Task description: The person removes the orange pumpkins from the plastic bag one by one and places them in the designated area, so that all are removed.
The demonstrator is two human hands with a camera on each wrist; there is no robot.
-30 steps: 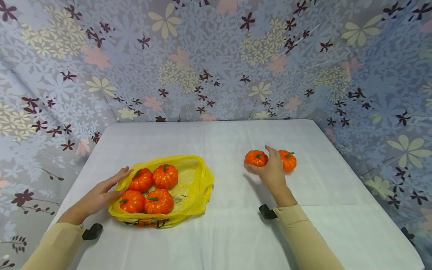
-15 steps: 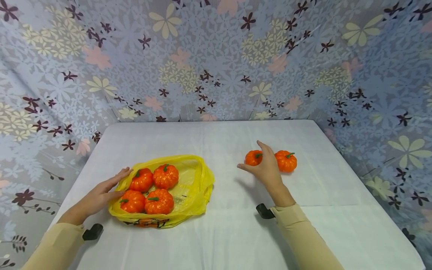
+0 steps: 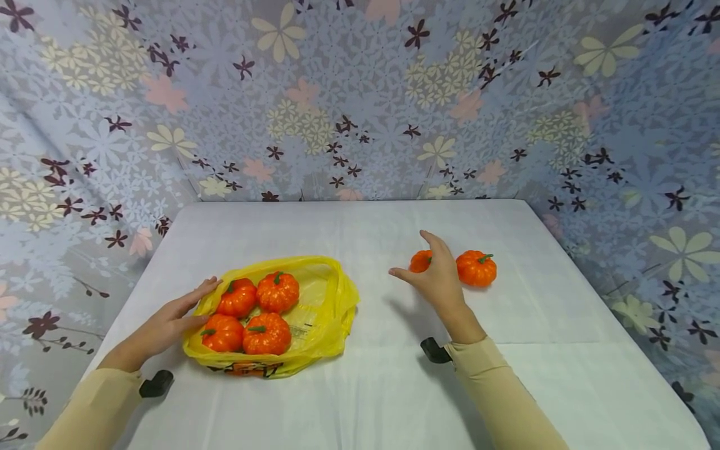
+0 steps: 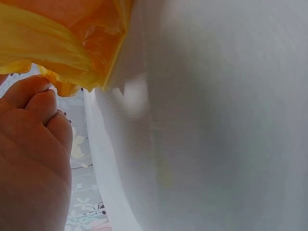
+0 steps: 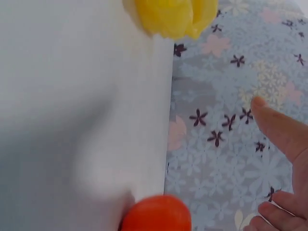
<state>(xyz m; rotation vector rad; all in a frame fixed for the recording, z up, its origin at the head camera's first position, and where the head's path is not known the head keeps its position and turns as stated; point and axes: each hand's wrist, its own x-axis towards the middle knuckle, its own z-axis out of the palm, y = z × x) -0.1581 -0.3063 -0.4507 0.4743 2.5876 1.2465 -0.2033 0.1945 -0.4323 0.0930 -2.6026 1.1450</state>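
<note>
Yellow plastic forms the bag [image 3: 315,287] at left, holding four pumpkins [image 3: 267,334]; the left hand [image 3: 165,325] lies relaxed against its side. Spread wide and empty, the right hand [image 3: 440,281] hovers by a half-hidden pumpkin [image 3: 418,262]; a sixth pumpkin [image 3: 477,269] sits nearby on the desk [image 3: 371,394]. Reaching seems the step; lifting either calls for narrowing that spread.

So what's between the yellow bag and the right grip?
Only bare white cloth lies between the yellow bag and the right grip. You can see that in the head view.
</note>
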